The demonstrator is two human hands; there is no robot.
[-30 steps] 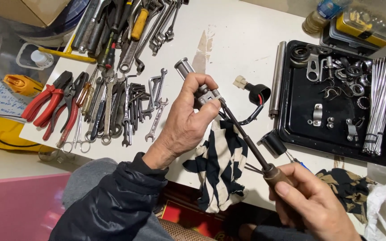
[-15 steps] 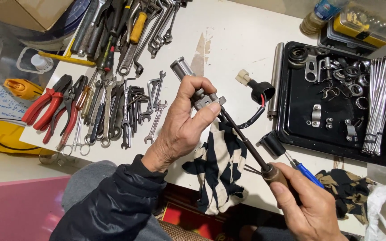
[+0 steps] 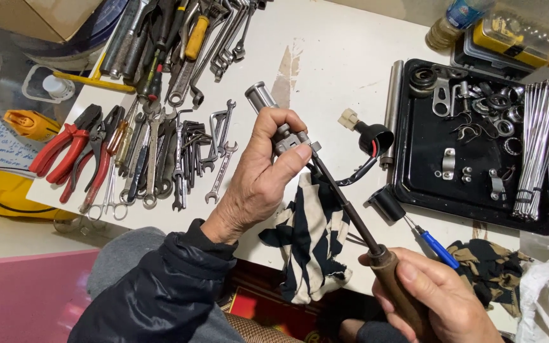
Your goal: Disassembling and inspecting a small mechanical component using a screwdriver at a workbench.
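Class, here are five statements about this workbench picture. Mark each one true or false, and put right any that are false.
1. The left hand grips a small metal part. True.
2. The right hand holds a screwdriver by a blue handle. False: its handle is brown wood; a smaller blue-handled tool lies on the table beside it.
3. The red-handled pliers lie inside the black tray. False: they lie on the white table, left of the wrenches; the tray holds small metal parts.
4. A striped cloth lies under the screwdriver's shaft. True.
5. The screwdriver's tip meets the part held in the left hand. True.
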